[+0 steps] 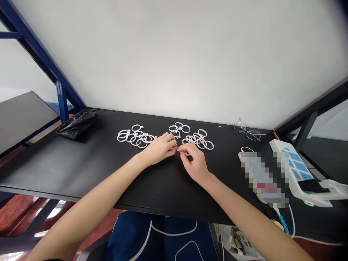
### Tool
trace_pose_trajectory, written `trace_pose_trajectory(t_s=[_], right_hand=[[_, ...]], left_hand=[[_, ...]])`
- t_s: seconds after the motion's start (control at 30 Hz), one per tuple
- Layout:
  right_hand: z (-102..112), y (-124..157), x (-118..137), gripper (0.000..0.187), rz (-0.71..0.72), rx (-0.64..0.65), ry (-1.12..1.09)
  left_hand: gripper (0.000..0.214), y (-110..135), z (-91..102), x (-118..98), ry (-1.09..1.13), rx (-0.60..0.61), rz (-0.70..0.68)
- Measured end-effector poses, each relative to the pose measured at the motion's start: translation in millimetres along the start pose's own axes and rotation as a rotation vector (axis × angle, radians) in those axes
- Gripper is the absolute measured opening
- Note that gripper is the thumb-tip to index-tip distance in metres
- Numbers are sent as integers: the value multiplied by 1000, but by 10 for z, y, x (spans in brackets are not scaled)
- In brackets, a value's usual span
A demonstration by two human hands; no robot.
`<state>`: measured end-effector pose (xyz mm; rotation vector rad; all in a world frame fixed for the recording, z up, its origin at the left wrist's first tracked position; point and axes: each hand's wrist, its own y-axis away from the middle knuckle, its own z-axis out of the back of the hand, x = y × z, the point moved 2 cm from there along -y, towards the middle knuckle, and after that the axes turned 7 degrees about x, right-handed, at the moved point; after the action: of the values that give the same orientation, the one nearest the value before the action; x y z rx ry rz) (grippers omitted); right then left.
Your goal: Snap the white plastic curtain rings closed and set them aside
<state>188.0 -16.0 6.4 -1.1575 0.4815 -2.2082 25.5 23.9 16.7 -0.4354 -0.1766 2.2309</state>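
Observation:
My left hand (163, 148) is closed in a pinch over the middle of the black table, its fingertips almost meeting those of my right hand (194, 161). A sliver of white ring (188, 154) shows in the gap between my right thumb and forefinger. Whatever the left fingers pinch is mostly hidden by them. Thin white plastic rings with small knobs lie in loose groups: one group (138, 137) left of my left hand, a smaller one (179, 127) just beyond my fingertips, and another (201, 139) beyond my right hand.
On the black table (108, 170), a crumpled black plastic bag (77, 125) lies at the far left. Eyeglasses (247, 131) rest near the wall. At the right are a blurred phone (261, 179) with a cable and a white power strip (292, 166).

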Motion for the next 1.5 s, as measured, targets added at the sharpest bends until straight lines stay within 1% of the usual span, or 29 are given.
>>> trace_pose_trajectory(t_s=[0.17,0.37,0.53,0.7,0.83,0.93,1.07,1.17,1.33,1.43,1.5], right_hand=[[1,5,2,20,-21,34,4],[-9,6,1,20,-30,48,12],[-18,5,-1,20,-25,57,6],[-22,3,-6,20,-25,64,6],[-19,0,-9,20,-27,71,4],[-16,4,-23,22,-36,94,-13],[-12,14,-37,21,-69,101,-45],[-14,14,-15,16,-66,83,-72],[-13,1,18,5,-87,75,-56],[-6,2,11,8,-108,99,-37],[-6,5,2,13,-119,123,-47]], left_hand=[[20,-1,2,-12,-22,12,-1],[22,-6,18,-24,-17,-1,-19],[23,-7,32,-47,19,-11,-17],[23,-2,33,-55,53,-51,-7],[23,-2,35,-70,71,-46,-21],[22,4,46,-90,189,-67,-28],[21,19,76,-103,430,-172,12],[21,24,90,-95,500,-213,40],[19,18,75,-73,661,-214,89],[18,5,30,-81,842,-203,140],[19,-7,-2,-95,944,-192,150]])
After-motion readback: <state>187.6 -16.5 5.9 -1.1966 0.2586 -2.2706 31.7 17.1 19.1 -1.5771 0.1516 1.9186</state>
